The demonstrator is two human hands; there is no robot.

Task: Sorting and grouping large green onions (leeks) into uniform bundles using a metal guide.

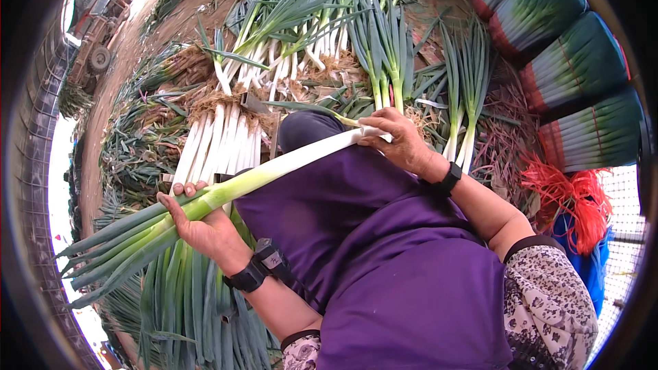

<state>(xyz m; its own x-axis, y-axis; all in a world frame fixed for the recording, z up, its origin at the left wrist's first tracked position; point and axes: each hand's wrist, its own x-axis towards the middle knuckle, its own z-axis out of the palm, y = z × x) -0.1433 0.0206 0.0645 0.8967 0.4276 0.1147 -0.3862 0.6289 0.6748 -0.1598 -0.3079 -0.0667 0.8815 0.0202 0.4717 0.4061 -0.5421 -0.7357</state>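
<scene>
A long leek [295, 162] lies slantwise across my lap, its white end to the right and its green leaves to the lower left. My left hand [209, 233] is closed around the pale green part, thumb on the near side and fingertips on the far side. At the white end, my right hand [406, 142] pinches the tip. A thin green leaf strip [319, 110] reaches toward those right fingers; whether they hold it is unclear. Beside my left hand lies a row of leeks [218, 138] with white stems and roots at the far end.
More rooted leeks [295, 20] are heaped ahead. Cleaner leeks lie to the right in a small group [467, 96], next to dry peelings [504, 133]. Several tied leek bundles [576, 72] line the far right, near red plastic strips [572, 199]. A vehicle [99, 55] stands far left.
</scene>
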